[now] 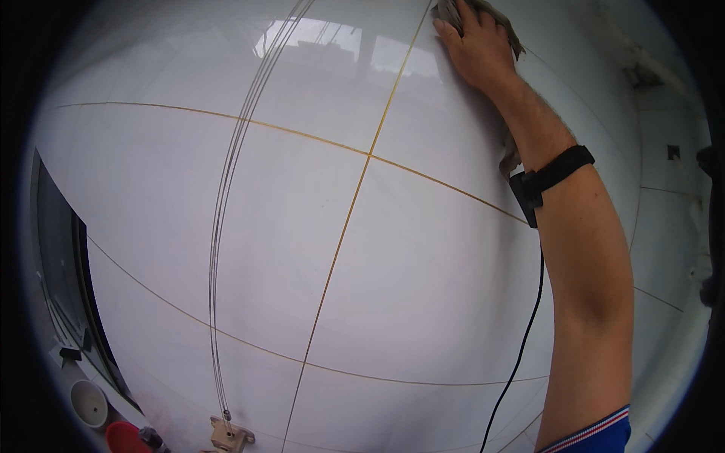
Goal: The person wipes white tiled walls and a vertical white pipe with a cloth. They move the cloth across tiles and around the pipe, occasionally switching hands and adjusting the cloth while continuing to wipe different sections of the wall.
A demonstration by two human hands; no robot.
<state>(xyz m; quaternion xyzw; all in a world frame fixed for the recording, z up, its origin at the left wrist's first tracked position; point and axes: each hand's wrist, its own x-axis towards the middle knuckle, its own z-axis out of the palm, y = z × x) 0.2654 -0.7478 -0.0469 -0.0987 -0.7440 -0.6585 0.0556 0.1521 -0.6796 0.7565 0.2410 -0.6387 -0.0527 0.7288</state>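
Note:
At the top right, my right hand (478, 42) presses a grey-brown cloth (503, 16) flat against a wall of white glossy tiles (430, 272). The cloth shows beyond the fingers and along the hand's right edge. More greyish cloth (510, 153) hangs behind the forearm. A black strap with a small black device (527, 195) is around the forearm, and a thin black cable (524, 345) runs down below it. My left hand is out of view; tiles with yellowish grout lines lie before me on that side.
Thin wires (218, 243) run down the wall to a beige metal fitting (229, 435). At the lower left are a dark-framed window (68, 249), a whitish round pot (89, 403) and a red basin (126, 437). A small dark opening (673, 152) shows in the tiles at the right.

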